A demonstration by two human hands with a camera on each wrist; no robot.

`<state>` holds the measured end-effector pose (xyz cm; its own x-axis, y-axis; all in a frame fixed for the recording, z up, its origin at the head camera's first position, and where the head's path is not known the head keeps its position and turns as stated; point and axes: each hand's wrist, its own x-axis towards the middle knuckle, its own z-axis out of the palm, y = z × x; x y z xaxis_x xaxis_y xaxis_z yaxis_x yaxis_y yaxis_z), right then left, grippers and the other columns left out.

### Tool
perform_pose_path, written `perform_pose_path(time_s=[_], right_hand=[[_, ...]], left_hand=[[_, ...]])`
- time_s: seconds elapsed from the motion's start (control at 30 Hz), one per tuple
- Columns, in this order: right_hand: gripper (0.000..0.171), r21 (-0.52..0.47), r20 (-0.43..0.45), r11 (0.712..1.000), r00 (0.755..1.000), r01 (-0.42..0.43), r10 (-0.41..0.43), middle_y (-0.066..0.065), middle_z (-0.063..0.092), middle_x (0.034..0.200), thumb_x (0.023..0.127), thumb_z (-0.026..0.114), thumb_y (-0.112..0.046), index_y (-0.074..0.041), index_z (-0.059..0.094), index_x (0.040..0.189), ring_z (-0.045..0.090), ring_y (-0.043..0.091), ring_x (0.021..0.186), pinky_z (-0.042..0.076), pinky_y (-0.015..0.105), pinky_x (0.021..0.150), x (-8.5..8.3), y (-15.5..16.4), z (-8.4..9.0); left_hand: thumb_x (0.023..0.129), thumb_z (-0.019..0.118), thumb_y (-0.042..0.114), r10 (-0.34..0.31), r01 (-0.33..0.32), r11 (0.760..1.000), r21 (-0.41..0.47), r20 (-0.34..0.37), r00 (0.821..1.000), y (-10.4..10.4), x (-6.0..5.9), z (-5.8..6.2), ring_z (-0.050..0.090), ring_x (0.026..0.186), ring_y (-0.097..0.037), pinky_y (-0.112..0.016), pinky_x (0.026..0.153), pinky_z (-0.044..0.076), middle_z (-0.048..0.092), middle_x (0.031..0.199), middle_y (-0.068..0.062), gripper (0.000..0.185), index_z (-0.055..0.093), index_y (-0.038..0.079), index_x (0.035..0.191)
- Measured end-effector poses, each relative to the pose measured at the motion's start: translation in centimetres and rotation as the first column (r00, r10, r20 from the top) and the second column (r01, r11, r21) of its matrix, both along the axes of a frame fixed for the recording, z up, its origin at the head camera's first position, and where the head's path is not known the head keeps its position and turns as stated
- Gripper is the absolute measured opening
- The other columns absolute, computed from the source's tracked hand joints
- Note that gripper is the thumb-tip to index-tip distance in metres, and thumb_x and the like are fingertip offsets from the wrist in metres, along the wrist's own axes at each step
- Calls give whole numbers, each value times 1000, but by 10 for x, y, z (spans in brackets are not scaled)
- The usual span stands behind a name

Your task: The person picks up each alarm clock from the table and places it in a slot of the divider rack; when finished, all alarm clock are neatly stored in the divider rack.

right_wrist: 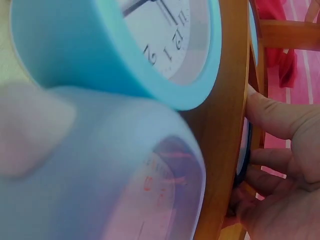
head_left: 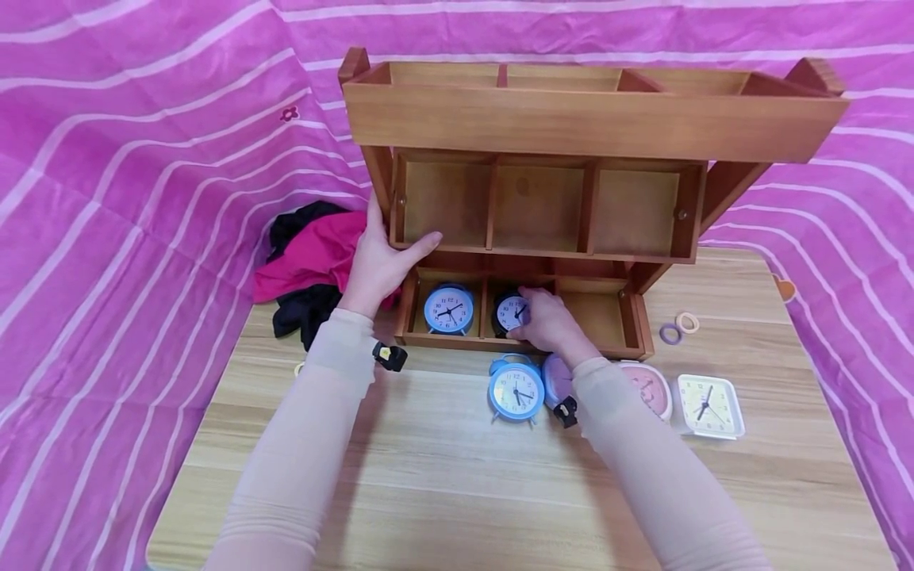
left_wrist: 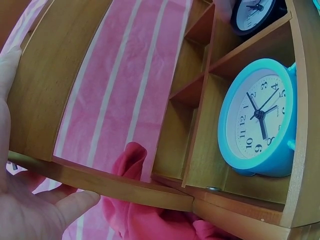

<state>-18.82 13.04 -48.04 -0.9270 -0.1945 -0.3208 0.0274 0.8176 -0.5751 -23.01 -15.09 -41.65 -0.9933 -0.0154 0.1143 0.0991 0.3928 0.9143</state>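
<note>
The round black alarm clock with the white face sits in the middle bottom compartment of the brown wooden tiered shelf. Your right hand grips its casing; your left hand grasps the shelf's left side. It looks light, rigid and smooth, perhaps slippery; hold it by the rim, sparing the probably fragile face.

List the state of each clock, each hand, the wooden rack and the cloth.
Left hand, gripping the wooden rack by its left side.
Right hand, gripping the black clock.
Wooden rack, tiers spread open.
Black clock, in the bottom middle compartment.
Inner blue clock, in the bottom left compartment.
Outer blue clock, on the table.
Purple clock, partly hidden.
Pink clock, partly hidden.
White clock, on the table.
Cloth, crumpled.
</note>
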Motion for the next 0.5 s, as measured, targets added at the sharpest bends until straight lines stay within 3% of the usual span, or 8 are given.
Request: perform_pose_path(time_s=[0.13,0.23,0.5], right_hand=[[84,-20,-83,999,996,-41,39,23,40,161,90,84,-19,-3,40,159,36,45,147,32,57,122,5,9,-4],[84,-52,-171,998,985,-32,23,21,39,162,89,85,-25,-4,42,158,35,44,148,31,58,122,12,18,-4],[86,-174,-326,985,943,4,-62,15,46,157,85,87,-41,-14,47,157,43,40,142,40,62,114,53,35,9]], left_hand=[[83,83,58,1,-1,1000,-7,5,1000,1,0,0,44,146,-17,-45,118,41,40,162,8,109,10,48,163],[83,82,59,0,0,1000,-4,8,1000,2,0,0,44,146,-17,-46,118,41,40,162,8,109,10,49,163],[84,83,56,-1,1,1000,6,14,1000,1,1,1,43,147,-17,-46,118,42,38,163,10,108,9,49,163]])
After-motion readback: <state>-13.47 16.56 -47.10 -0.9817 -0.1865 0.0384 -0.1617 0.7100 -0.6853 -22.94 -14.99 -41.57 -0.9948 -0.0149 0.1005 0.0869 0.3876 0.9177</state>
